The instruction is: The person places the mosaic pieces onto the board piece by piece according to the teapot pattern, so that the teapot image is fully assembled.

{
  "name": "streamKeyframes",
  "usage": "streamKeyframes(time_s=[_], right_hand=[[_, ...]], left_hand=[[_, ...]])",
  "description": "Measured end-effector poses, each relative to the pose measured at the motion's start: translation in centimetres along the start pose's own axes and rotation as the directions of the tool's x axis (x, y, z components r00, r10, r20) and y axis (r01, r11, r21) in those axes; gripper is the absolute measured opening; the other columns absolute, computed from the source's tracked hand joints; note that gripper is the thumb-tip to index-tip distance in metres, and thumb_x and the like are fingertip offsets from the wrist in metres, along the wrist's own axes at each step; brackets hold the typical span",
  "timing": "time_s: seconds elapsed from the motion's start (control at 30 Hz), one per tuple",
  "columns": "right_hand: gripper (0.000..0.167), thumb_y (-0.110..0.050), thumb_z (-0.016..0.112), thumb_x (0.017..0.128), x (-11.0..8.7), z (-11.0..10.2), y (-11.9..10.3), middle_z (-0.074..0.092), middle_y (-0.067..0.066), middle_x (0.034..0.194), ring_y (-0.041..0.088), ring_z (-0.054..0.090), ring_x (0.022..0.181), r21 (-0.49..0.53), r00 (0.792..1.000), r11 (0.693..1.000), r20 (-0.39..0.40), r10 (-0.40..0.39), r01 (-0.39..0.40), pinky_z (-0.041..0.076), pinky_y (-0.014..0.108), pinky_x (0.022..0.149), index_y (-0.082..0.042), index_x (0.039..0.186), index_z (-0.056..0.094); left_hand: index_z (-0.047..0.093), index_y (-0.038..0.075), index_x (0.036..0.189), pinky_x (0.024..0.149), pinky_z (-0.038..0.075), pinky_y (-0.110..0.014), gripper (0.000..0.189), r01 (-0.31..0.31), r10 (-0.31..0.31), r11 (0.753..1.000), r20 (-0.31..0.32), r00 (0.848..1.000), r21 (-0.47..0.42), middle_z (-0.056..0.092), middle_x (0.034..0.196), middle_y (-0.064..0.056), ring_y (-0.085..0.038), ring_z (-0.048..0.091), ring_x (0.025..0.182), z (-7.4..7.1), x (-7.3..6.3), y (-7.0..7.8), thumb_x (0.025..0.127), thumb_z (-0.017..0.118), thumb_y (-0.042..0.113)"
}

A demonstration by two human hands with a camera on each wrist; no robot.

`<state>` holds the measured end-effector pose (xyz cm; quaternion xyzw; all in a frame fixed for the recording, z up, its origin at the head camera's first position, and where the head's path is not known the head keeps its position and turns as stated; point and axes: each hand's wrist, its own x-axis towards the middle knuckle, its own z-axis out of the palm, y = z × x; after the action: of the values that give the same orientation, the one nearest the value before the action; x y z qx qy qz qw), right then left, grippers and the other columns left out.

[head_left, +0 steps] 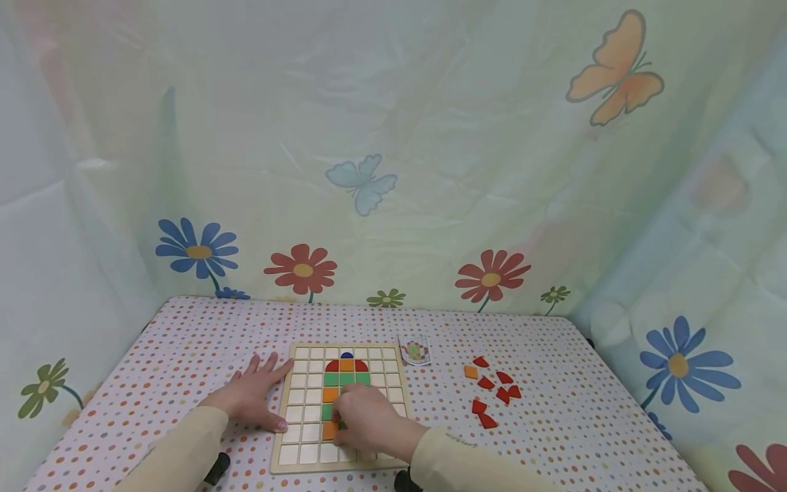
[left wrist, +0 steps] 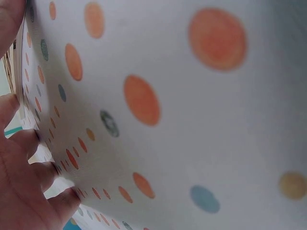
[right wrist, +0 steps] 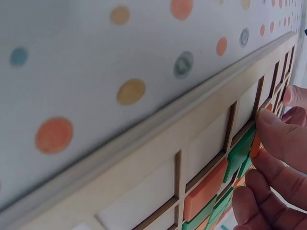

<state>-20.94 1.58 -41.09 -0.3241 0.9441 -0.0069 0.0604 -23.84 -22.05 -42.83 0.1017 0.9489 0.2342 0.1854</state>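
A wooden grid board [head_left: 339, 467] lies on the table, part-filled with orange, green, red and blue tiles. My left hand [head_left: 255, 396] rests on the table at the board's left side, fingers spread, with thumb and index finger at its edge. Over the board's lower middle is my right hand [head_left: 371, 417], covering several cells. In the right wrist view its thumb and index finger pinch an orange tile [right wrist: 255, 145] at the grid. Beside that are a green tile [right wrist: 241, 147] and another orange tile [right wrist: 205, 189]. The left wrist view shows the left hand's spread fingers [left wrist: 43, 175].
Right of the board lie several loose red pieces [head_left: 486, 383] and an orange square [head_left: 471, 372]. A small picture card [head_left: 415, 350] touches or nearly touches the board's upper right corner. The dotted table [head_left: 215, 328] meets a flowered curtain [head_left: 430, 239] behind.
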Motion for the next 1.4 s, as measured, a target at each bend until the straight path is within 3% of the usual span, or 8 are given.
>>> streamKeyframes(time_s=[0.27,0.53,1.13,1.4], right_hand=[[0.018,-0.037,0.088,0.080,-0.1,-0.1,-0.2,0.061,-0.014,0.079,0.000,0.052,0.075,0.007,1.000,1.000,-0.015,-0.012,0.013,0.049,0.019,0.074,-0.022,0.085,0.079],[0.009,-0.028,0.082,0.088,0.0,0.1,-0.2,0.062,-0.013,0.079,-0.001,0.051,0.073,0.053,1.000,0.999,-0.029,-0.004,0.005,0.048,0.016,0.069,-0.020,0.085,0.080],[0.007,-0.026,0.084,0.086,0.1,0.6,0.0,0.062,-0.013,0.077,-0.002,0.050,0.071,0.068,0.998,0.998,-0.069,-0.007,0.012,0.046,0.014,0.065,-0.022,0.082,0.080],[0.004,-0.023,0.080,0.090,-0.5,-0.1,1.5,0.065,-0.013,0.084,-0.001,0.057,0.077,0.166,0.998,0.986,-0.060,0.002,0.008,0.051,0.016,0.070,-0.020,0.087,0.078]], left_hand=[[0.033,0.007,0.160,0.117,0.009,-0.079,0.112,-0.007,0.007,1.000,0.003,1.000,0.000,0.015,0.166,-0.034,-0.063,0.002,0.150,-0.2,-0.2,0.1,0.071,0.093,0.036],[0.032,0.007,0.160,0.117,0.008,-0.079,0.112,-0.008,0.008,1.000,0.006,1.000,-0.012,0.014,0.166,-0.034,-0.063,0.002,0.151,-0.3,-0.3,0.2,0.070,0.093,0.036],[0.032,0.009,0.161,0.118,0.008,-0.078,0.113,-0.004,0.004,1.000,0.003,1.000,-0.019,0.014,0.167,-0.033,-0.062,0.002,0.151,-0.3,-0.3,0.2,0.070,0.093,0.037],[0.029,0.011,0.162,0.119,0.006,-0.077,0.118,0.003,-0.003,1.000,0.028,1.000,-0.020,0.011,0.168,-0.030,-0.060,-0.001,0.153,0.1,0.3,-0.6,0.069,0.092,0.046]])
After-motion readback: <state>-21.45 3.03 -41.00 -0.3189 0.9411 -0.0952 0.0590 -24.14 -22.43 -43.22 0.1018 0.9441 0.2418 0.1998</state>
